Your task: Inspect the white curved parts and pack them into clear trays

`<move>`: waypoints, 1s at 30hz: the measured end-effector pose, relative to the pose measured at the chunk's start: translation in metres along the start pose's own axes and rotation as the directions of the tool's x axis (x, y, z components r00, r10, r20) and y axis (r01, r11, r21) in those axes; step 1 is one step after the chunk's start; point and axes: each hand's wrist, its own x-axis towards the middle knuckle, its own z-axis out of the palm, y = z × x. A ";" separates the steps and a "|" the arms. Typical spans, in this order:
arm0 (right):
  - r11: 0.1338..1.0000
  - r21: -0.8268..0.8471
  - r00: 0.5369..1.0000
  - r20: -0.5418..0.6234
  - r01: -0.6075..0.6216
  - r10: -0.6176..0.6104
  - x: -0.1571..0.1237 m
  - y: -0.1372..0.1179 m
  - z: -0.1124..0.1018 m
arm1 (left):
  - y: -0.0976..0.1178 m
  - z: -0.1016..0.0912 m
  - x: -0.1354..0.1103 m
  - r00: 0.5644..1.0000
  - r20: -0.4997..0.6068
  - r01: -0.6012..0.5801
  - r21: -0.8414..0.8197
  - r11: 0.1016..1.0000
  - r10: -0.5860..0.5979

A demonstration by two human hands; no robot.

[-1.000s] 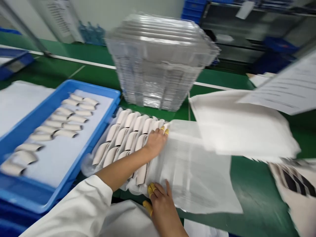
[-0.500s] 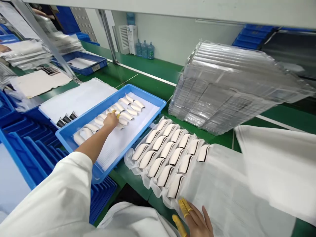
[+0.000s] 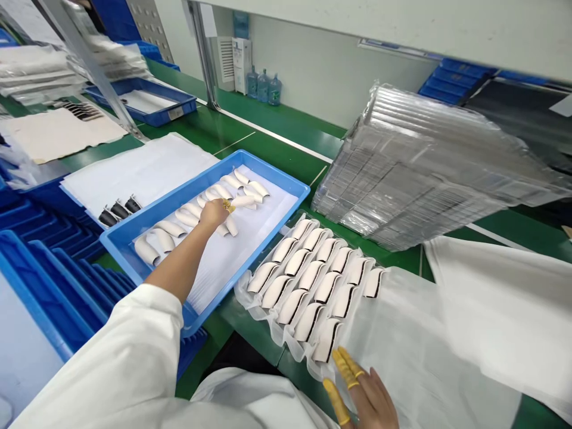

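My left hand (image 3: 216, 213) reaches into the blue tray (image 3: 134, 227), fingers closed on one of the curved white pieces (image 3: 232, 225) lying there in rows on a white sheet. My right hand (image 3: 364, 394), with yellow finger cots, lies flat and open on the clear plastic sheet (image 3: 415, 351) at the near table edge. Just left of it sits a clear blister tray (image 3: 250, 298) holding several rows of curved white pieces (image 3: 313, 274).
A tall stack of clear plastic trays (image 3: 424, 167) stands behind. White foam sheets (image 3: 500, 298) lie at the right, another white sheet (image 3: 138, 170) with three dark pieces (image 3: 118, 210) at the left. Stacked blue crates (image 3: 53, 262) sit below left. A second blue tray (image 3: 143, 104) is far back.
My left hand went from the blister tray across to the blue tray and closed on a piece. The right hand stayed on the plastic sheet. The view swung left.
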 end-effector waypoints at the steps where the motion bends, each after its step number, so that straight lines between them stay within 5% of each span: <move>1: 1.000 0.002 0.996 -0.085 0.009 -0.009 0.013 -0.008 -0.006 | 0.004 -0.005 -0.013 0.999 -0.034 -0.029 0.000 1.000 0.029; 4: 0.997 -0.036 0.981 -0.184 -0.062 0.054 0.054 -0.032 -0.029 | 0.019 -0.019 -0.067 0.980 -0.095 -0.178 -0.012 0.984 0.176; 6: 0.994 -0.093 0.973 -0.228 -0.050 0.028 0.075 -0.046 -0.045 | 0.030 -0.023 -0.111 0.918 -0.070 -0.395 -0.103 0.913 0.390; 9: 0.981 -0.193 0.980 -0.200 -0.034 -0.005 0.086 -0.054 -0.058 | 0.042 -0.022 -0.173 0.674 0.043 -0.673 -0.376 0.637 0.737; 12: 0.985 -0.169 0.998 -0.060 -0.017 0.007 0.071 -0.050 -0.057 | 0.052 -0.014 -0.212 0.494 0.103 -0.694 -0.551 0.463 0.863; 15: 0.991 0.004 0.991 0.020 -0.133 0.133 0.044 -0.044 -0.052 | 0.060 -0.005 -0.228 0.471 0.080 -0.665 -0.622 0.413 0.879; 17: 0.920 0.203 0.942 0.063 -0.335 0.329 0.030 -0.043 -0.051 | 0.064 0.001 -0.233 0.524 0.072 -0.609 -0.665 0.432 0.849; 19: 0.695 0.489 0.836 0.156 -0.528 0.526 0.022 -0.044 -0.054 | 0.068 0.006 -0.239 0.627 0.056 -0.492 -0.745 0.451 0.777; 21: 0.308 0.751 0.725 0.313 -0.584 0.614 0.019 -0.047 -0.060 | 0.071 0.011 -0.244 0.710 0.094 -0.296 -0.859 0.417 0.698; 22: 0.094 0.822 0.687 0.401 -0.562 0.605 0.019 -0.049 -0.064 | 0.073 0.013 -0.247 0.717 0.143 -0.180 -0.907 0.380 0.682; 24: -0.252 0.835 0.658 0.542 -0.488 0.523 0.020 -0.054 -0.070 | 0.078 0.019 -0.253 0.663 0.273 0.042 -0.943 0.330 0.697; 27: -0.465 0.767 0.648 0.631 -0.442 0.426 0.022 -0.063 -0.075 | 0.087 0.028 -0.262 0.561 0.393 0.212 -0.919 0.332 0.729; 30: -0.496 0.747 0.640 0.651 -0.443 0.409 0.023 -0.069 -0.072 | 0.094 0.034 -0.269 0.554 0.402 0.193 -0.914 0.358 0.729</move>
